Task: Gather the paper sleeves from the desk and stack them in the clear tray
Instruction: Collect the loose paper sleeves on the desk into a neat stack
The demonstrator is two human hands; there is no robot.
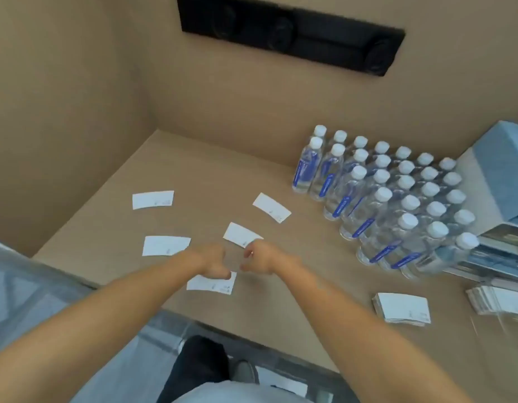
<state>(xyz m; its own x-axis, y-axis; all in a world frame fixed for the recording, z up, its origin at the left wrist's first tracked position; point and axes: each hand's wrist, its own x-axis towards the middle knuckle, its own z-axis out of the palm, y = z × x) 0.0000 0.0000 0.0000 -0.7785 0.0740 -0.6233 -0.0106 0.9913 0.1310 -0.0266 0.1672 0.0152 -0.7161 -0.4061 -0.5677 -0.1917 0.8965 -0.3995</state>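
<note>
Several white paper sleeves lie flat and apart on the tan desk: a far left sleeve [153,199], a far right sleeve [271,207], a middle sleeve [239,234], a left sleeve [164,245] and a near sleeve [211,285]. My left hand [214,264] is curled over the near sleeve's top edge. My right hand [259,257] is curled at the middle sleeve's near corner. Blur hides whether either hand grips paper. A stack of sleeves [401,308] lies at the right. Another stack [497,299] sits in what looks like the clear tray [481,327] at the right edge.
Rows of water bottles [382,196] with white caps stand at the back right. Blue and white boxes [502,175] rise beyond them. Tan walls close the desk at the back and left. The desk's front edge [252,330] runs below my forearms.
</note>
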